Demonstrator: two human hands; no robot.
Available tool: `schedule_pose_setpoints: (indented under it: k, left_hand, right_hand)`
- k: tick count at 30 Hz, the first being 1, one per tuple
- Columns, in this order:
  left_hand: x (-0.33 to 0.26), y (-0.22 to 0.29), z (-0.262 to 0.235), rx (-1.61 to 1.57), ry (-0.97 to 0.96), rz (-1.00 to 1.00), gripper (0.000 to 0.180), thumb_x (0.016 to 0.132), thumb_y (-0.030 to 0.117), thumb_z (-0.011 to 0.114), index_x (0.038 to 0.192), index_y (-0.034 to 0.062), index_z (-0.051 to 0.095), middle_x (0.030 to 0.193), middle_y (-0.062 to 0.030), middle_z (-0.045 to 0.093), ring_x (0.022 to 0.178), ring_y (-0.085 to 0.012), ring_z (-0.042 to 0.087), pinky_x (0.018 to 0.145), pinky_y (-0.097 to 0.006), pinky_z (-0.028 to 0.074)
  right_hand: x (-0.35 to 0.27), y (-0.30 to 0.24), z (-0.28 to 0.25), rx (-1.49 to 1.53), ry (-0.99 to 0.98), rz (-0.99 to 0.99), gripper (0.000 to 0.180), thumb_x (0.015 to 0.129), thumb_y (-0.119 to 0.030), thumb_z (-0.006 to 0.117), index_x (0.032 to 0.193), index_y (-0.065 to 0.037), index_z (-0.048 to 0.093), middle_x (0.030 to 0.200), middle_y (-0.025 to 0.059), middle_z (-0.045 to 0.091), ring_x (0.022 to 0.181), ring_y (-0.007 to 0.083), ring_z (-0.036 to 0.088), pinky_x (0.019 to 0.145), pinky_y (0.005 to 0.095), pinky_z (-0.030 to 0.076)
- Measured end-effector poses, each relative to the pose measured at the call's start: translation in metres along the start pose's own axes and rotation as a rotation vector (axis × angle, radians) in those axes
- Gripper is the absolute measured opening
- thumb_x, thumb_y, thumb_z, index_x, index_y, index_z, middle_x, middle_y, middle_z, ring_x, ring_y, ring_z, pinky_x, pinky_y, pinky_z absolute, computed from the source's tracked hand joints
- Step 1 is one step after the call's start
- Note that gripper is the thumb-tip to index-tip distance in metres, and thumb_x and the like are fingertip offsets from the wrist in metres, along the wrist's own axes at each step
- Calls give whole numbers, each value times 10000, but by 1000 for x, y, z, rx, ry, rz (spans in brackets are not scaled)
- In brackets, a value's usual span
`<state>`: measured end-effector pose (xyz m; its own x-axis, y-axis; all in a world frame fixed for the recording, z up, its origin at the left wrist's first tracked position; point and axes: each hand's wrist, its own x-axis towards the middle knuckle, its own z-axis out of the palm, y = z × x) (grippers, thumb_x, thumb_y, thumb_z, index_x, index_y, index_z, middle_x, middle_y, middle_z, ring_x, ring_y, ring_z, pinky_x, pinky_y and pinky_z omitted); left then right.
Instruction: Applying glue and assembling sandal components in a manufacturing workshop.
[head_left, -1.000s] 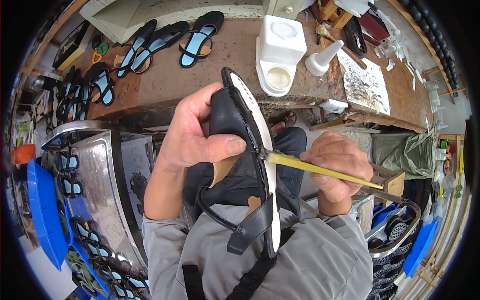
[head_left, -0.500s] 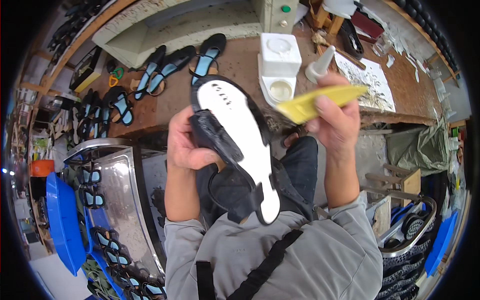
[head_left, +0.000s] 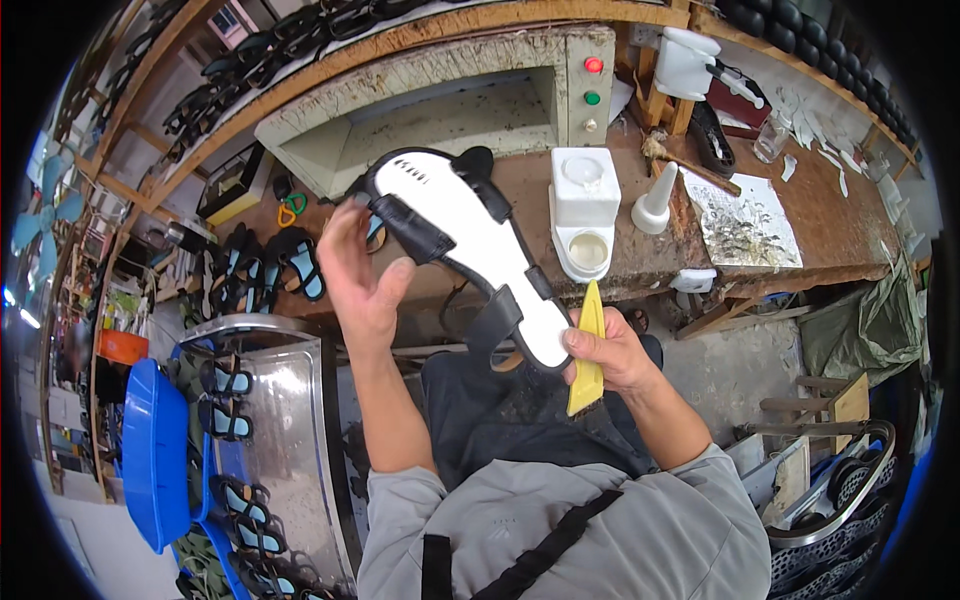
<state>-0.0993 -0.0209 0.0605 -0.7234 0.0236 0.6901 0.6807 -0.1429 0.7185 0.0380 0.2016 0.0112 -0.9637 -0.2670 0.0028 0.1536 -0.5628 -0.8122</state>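
A black strappy sandal [head_left: 487, 258] hangs sole up over my lap, its white underside facing me and its toe pointing up and left. My right hand [head_left: 613, 352] grips its heel end and also holds a flat yellow brush [head_left: 590, 385], dark bristles at the lower tip. Beside the sandal's front strap is my left hand [head_left: 362, 285], fingers spread; whether its fingertips touch the strap I cannot tell. Just beyond, at the bench edge, stands a white dispenser [head_left: 585, 195] with a round cup at its front, next to a white cone-tipped bottle [head_left: 655, 205].
A worn metal box with a lit red button [head_left: 593, 65] stands along the back of the workbench [head_left: 840, 235]. Black sandals with blue insoles [head_left: 300, 262] lie at its left. A metal tray [head_left: 290, 420] and a blue bin [head_left: 155, 455] are at my left; a smeared paper [head_left: 745, 220] lies right.
My left hand has let go of the sandal's straps and opened. My right hand has brought the brush down and taken hold of the heel. The view has shifted, showing more of the back.
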Motion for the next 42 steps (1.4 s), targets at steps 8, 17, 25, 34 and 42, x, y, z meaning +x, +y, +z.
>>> schedule_pose_setpoints:
  k: [8,17,25,34,42]
  left_hand:
    - [-115,-3,43,-785,-374,-652,823,733,538,643,1287,6,347,1227,-142,475,1142,-246,472,907,-347,410]
    - [-123,-35,60,-811,-54,-563,392,845,240,546,1152,29,426,1114,-137,532,1019,-239,536,910,-382,418]
    - [-107,-52,49,-499,-61,-558,171,787,134,576,810,-30,533,857,-79,514,836,-167,483,799,-283,361]
    - [-105,-78,32,-322,-120,-616,178,762,126,593,701,-19,508,849,-91,542,790,-156,485,738,-276,364]
    - [-105,-91,40,-407,-168,-751,170,747,113,573,692,-32,504,834,-103,545,770,-160,491,712,-267,371]
  right_hand:
    - [8,2,-1,-43,79,22,193,848,-213,624,774,-42,577,655,3,567,525,83,571,483,198,451]
    - [18,21,-20,156,72,107,180,838,-211,621,816,-34,599,608,22,563,487,92,541,451,206,428]
    - [33,26,-54,99,99,376,220,861,-227,592,816,-12,610,645,72,611,513,114,560,462,224,434]
    - [47,-9,-120,-659,712,-208,148,828,-85,629,936,17,633,752,48,602,540,77,560,428,211,436]
    - [60,3,-129,-1021,579,-264,102,830,-64,624,890,14,648,758,26,606,599,63,526,544,207,420]
